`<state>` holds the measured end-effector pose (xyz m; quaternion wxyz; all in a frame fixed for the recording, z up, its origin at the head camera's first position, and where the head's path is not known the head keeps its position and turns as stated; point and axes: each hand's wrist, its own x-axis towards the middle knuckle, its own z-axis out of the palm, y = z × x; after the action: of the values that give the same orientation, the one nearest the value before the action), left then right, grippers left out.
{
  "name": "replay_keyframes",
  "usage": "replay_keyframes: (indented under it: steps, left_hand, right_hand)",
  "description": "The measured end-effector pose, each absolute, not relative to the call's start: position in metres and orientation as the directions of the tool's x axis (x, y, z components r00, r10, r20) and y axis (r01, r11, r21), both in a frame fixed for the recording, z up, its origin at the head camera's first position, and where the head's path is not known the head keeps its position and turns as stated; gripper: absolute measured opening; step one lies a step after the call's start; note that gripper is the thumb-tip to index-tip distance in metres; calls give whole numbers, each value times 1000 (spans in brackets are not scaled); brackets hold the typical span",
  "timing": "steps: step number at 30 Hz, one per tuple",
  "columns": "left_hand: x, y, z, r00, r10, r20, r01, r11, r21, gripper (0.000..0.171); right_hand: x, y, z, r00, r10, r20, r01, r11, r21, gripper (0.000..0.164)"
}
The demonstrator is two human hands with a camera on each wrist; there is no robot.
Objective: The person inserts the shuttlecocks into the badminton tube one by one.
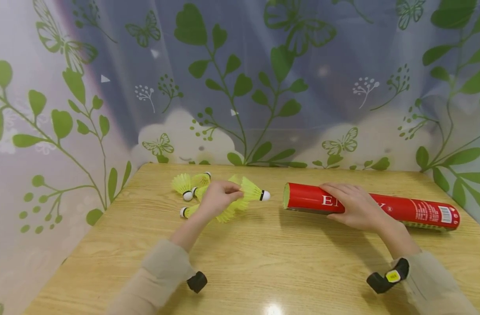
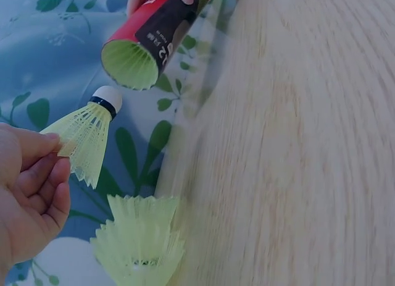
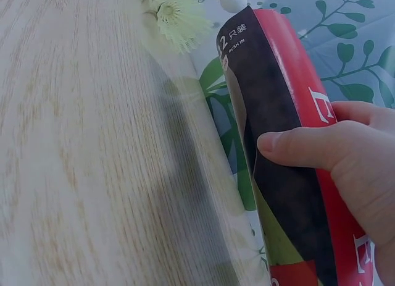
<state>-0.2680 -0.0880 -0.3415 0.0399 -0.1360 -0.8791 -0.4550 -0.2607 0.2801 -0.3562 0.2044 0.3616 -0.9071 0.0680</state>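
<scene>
My left hand [image 1: 218,197] pinches a yellow shuttlecock [image 1: 251,189] by the edge of its skirt. Its white tip points right, a short gap away from the mouth of a red shuttlecock tube [image 1: 415,211]. In the left wrist view, that shuttlecock [image 2: 86,134] hangs just in front of the tube's round opening [image 2: 131,63], where yellow-green ribbing shows inside. My right hand [image 1: 356,205] grips the tube from above near its open end. Seen from the right wrist, the thumb [image 3: 296,147] presses on the tube's black panel.
Several more yellow shuttlecocks [image 1: 182,183] lie in a loose group on the wooden table [image 1: 240,262], behind and below my left hand. A patterned curtain [image 1: 240,87] with leaves and butterflies hangs along the table's back edge.
</scene>
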Motion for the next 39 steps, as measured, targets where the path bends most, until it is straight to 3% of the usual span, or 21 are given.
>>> replay_keyframes:
  steps: [23, 39]
  left_hand:
    - [-267, -34, -347, -939, 281, 200, 321, 500, 804, 19]
    - [-267, -8, -343, -917, 291, 273, 383, 447, 808, 19]
  right_hand:
    - [-258, 281, -354, -647, -631, 429, -690, 723, 22, 80]
    - [-255, 280, -339, -681, -597, 424, -670, 741, -33, 79]
